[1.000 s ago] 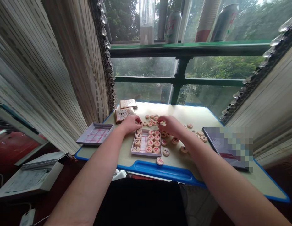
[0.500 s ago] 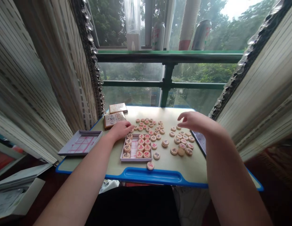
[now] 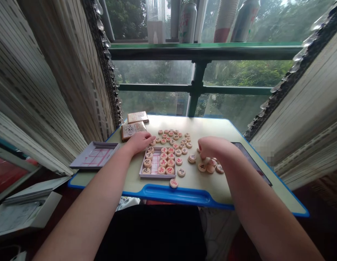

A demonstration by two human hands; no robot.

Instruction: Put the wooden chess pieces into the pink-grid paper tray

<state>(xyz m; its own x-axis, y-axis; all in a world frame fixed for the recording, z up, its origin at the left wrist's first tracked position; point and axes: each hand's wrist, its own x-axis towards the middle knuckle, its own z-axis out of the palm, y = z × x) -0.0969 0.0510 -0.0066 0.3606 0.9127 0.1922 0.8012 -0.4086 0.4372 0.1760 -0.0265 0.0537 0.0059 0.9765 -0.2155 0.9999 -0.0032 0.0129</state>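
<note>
My left hand (image 3: pixel 140 141) lies by the upper left corner of a shallow white box (image 3: pixel 156 176), fingertips extended beside a xiangqi piece (image 3: pixel 152 143). Round wooden pieces with red characters, such as a red piece (image 3: pixel 161 170), fill the box's right side. A column with black characters, including a black piece (image 3: pixel 147 163), lines its left; a bare strip with red lines separates them. My right hand (image 3: pixel 215 148) reaches down over the right-hand cluster, fingers curled and mostly hidden. Whether they grip a piece is not visible. Nearby pieces (image 3: pixel 202 167) lie below it.
Loose pieces (image 3: pixel 171 133) spread beyond the box. The box lid (image 3: pixel 94 156) lies at the left, behind it two small boxes (image 3: pixel 134 130) (image 3: pixel 138 117). A tablet-like dark device (image 3: pixel 251 159) rests on the right. The table (image 3: pixel 154 193) has a blue edge; curtains (image 3: pixel 62 90) hang beside it.
My right hand has come down and slightly left, from above the right-hand pieces into them, its fingers curling. My left hand stays by the box corner. The view has shifted slightly.
</note>
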